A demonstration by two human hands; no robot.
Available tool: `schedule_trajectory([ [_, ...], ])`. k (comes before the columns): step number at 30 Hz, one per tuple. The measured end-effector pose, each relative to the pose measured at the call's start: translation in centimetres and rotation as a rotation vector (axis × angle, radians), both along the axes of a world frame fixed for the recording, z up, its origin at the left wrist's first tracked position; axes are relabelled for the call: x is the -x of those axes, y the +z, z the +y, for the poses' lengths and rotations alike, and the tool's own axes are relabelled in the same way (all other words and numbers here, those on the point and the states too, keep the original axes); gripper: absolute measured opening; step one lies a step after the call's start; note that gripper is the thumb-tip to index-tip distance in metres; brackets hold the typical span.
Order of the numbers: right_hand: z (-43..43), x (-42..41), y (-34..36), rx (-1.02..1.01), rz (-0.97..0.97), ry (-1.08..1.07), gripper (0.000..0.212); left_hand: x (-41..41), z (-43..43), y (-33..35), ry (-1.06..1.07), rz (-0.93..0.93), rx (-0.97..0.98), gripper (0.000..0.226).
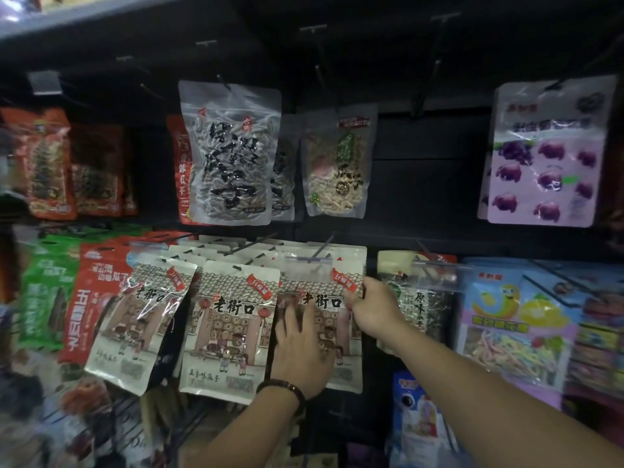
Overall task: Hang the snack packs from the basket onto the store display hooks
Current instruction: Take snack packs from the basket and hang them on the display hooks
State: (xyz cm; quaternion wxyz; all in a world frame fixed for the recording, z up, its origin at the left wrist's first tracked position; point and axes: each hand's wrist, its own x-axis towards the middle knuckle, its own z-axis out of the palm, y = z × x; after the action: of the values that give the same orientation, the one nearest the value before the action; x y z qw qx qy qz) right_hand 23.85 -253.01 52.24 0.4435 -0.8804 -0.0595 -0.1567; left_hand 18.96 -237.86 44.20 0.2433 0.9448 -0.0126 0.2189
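Hands meet on one cream seed pack (319,298) in the lower row of the display, at the right end of three alike. The left hand (300,346) lies flat on its front with fingers spread and straight, probably to press the pack back and keep it from swinging. The right hand (369,307) pinches the pack's upper right edge, thumb in front, which looks like a grip for steering the top toward the hook (323,247) slanting out just above. A clear tag holder (309,266) at that hook's tip covers the pack's top, so whether the hole is already on the prong cannot be told. The middle pack (229,319) hangs straight beside it, while the left pack (141,319) tilts. No basket can be made out with certainty; the lower left is too blurred.
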Motion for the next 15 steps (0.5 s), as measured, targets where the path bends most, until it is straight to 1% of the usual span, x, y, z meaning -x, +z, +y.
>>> schedule_trajectory([
  [1,-0.3,0.8,-0.2,0.052,0.002,0.004,0.018,0.6,-0.1,-0.1,-0.002,0.025,-0.003,0.1],
  [3,-1.0,2.6,-0.7,0.159,0.02,-0.004,0.03,2.1,-0.5,-0.3,-0.007,0.071,-0.015,0.09],
  [4,-1.5,3.9,-1.1,0.235,0.036,-0.015,0.038,2.9,-0.8,-0.4,-0.008,0.077,-0.044,0.081],
  [6,-2.4,6.4,-2.4,0.452,0.081,-0.01,0.051,4.6,-1.4,-0.5,-0.032,0.07,-0.122,0.059],
  [8,-3.7,9.2,-3.9,0.633,0.097,0.047,0.052,6.8,-2.5,-0.3,-0.074,0.073,-0.204,0.044],
  [11,-6.0,13.2,-6.6,0.694,0.081,0.117,0.049,10.2,-4.5,-0.7,-0.115,0.098,-0.327,0.032],
  [15,-10.2,17.9,-9.7,0.738,0.089,0.146,0.05,14.4,-7.7,-2.6,-0.203,0.097,-0.374,0.03],
])
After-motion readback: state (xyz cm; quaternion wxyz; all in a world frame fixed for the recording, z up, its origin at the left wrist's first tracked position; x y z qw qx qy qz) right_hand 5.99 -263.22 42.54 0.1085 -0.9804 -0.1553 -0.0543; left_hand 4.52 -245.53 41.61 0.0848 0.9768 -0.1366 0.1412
